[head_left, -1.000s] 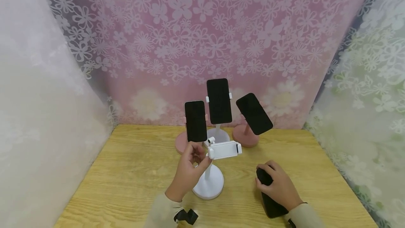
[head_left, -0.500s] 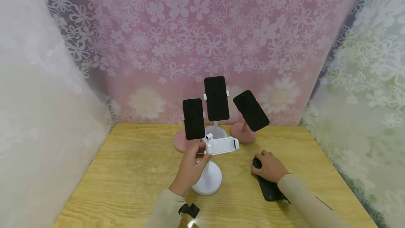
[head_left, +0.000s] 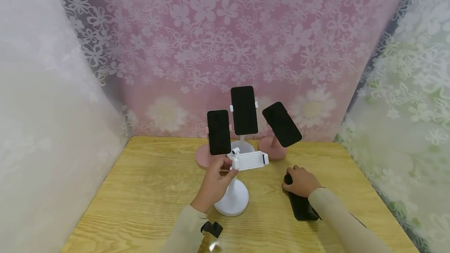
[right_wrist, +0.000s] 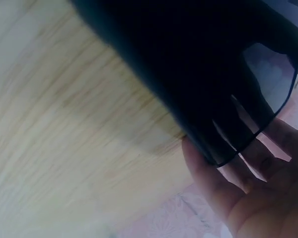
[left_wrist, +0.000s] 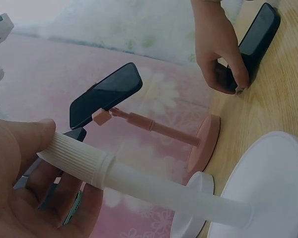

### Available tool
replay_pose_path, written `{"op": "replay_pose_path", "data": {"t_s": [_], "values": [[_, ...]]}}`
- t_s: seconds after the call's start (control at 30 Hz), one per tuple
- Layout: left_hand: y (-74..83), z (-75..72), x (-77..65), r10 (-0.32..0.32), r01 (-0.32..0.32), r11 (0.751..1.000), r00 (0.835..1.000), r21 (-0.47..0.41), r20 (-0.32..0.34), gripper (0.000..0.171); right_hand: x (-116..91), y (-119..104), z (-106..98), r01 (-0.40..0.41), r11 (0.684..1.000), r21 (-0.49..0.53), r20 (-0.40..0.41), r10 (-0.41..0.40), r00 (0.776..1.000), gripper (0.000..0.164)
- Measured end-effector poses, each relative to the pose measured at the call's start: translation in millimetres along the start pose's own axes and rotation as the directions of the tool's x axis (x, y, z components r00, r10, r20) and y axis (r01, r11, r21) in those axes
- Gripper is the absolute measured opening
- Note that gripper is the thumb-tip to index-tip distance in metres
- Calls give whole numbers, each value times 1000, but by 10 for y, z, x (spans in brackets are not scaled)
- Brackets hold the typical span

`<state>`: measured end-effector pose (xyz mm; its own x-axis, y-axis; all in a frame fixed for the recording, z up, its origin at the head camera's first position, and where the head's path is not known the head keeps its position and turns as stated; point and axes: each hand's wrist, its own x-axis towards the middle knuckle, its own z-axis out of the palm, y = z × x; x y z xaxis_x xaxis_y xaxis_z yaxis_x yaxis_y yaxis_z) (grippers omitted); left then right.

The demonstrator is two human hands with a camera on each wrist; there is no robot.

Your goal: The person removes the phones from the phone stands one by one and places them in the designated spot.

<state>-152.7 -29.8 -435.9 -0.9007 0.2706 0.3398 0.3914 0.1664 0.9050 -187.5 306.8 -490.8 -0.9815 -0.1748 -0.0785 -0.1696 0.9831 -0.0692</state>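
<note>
Right hand point(head_left: 302, 181) grips black phone point(head_left: 303, 209) by its far end; long axis runs from fingertips back toward wrist. Leftward, left hand point(head_left: 213, 184) grips empty white stand point(head_left: 236, 196) high up.

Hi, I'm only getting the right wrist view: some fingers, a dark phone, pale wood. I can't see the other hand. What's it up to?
Observer: The left hand grips the front white stand near its top.
Operator: Oh, a stand! Is there a phone in it?
Observer: No, its white clamp holds no phone.
Operator: So is mine the only phone around?
Observer: No, there are three more, farther back: a left phone, a middle phone and a right phone.
</note>
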Motion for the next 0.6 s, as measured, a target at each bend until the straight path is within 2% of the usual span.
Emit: {"op": "replay_pose_path", "data": {"t_s": [0.2, 0.33, 0.53, 0.6], "values": [[0, -22, 30, -52, 52, 999, 999, -15, 14, 19, 77, 7, 41, 14, 1000, 4, -25, -14, 1000, 52], [-3, -31, 39, -76, 76, 997, 997, -24, 21, 18, 96, -13, 28, 1, 1000, 20, -15, -1, 1000, 56], [-43, -33, 21, -79, 80, 996, 997, -38, 20, 20, 58, 4, 43, -11, 994, 113, 14, 10, 1000, 61], [-5, -32, 23, -74, 75, 996, 997, -48, 26, 21, 32, 40, 45, -13, 989, 145, 10, 12, 1000, 62]]}}
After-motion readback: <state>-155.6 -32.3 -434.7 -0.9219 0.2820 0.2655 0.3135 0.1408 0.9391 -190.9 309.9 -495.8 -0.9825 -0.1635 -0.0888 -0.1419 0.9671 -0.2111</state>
